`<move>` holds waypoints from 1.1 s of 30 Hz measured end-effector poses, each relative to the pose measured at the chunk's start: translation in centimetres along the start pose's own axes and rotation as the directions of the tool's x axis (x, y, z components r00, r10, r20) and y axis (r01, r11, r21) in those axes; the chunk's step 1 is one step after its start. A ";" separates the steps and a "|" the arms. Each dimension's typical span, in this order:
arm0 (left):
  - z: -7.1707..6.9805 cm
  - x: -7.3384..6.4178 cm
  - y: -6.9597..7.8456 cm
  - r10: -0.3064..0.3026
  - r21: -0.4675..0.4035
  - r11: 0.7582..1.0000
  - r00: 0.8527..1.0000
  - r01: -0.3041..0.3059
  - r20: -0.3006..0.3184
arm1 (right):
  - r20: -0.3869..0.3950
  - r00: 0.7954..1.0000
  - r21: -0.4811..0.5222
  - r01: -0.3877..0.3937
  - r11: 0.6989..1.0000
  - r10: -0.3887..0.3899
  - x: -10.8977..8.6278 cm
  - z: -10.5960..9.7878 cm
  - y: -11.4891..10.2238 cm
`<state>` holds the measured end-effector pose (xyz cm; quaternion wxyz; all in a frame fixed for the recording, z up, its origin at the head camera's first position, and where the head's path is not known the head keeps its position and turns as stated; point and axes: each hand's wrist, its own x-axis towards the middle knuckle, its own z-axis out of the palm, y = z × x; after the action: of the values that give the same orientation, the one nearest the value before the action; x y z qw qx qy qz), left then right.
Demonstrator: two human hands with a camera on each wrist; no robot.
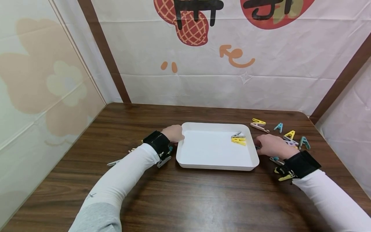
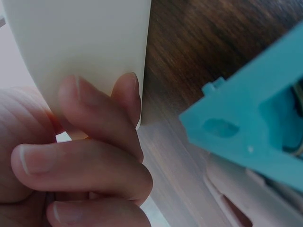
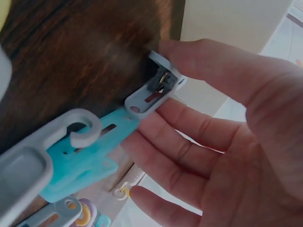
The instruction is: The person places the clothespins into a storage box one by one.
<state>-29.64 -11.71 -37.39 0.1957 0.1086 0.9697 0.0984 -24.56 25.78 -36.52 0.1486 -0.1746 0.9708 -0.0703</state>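
Observation:
A white rectangular tray lies on the table, with a grey clothespin and yellow clothespins in its right part. At its left rim, my left hand grips the tray, and curled fingers lie against the outer wall in the left wrist view. Just outside the right rim, my right hand holds a grey clothespin between thumb and fingers. A teal clothespin lies right beside those fingertips. Near the left hand, another teal clothespin shows in the left wrist view.
To the right of the tray are several scattered clothespins, among them a yellow one, a blue one and a green one. A grey clothespin lies by the left forearm. Cloth walls stand behind and beside the brown table.

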 end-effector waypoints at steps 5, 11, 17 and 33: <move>0.0 0.2 -0.1 0.013 -0.003 1.000 1.000 -0.013 0.003 | -0.033 0.999 0.048 -0.003 0.999 0.005 -0.2 -0.6 0.4; -0.1 0.2 0.0 0.010 -0.004 1.000 1.000 -0.010 0.001 | -0.118 0.993 0.035 -0.023 0.999 0.027 -0.6 -2.1 0.5; -0.1 0.1 0.1 0.003 -0.016 1.000 1.000 -0.003 0.006 | -0.250 0.968 0.030 -0.027 0.999 0.034 -0.7 -3.1 0.0; -0.2 -0.5 0.4 -0.007 -0.008 1.000 1.000 0.007 0.008 | -0.199 0.954 -0.081 0.210 0.974 -0.222 1.4 -1.8 -4.0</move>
<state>-29.23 -11.52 -36.90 0.2002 0.1048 0.9689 0.1013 -25.09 21.68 -34.47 0.0329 -0.2755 0.9578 -0.0752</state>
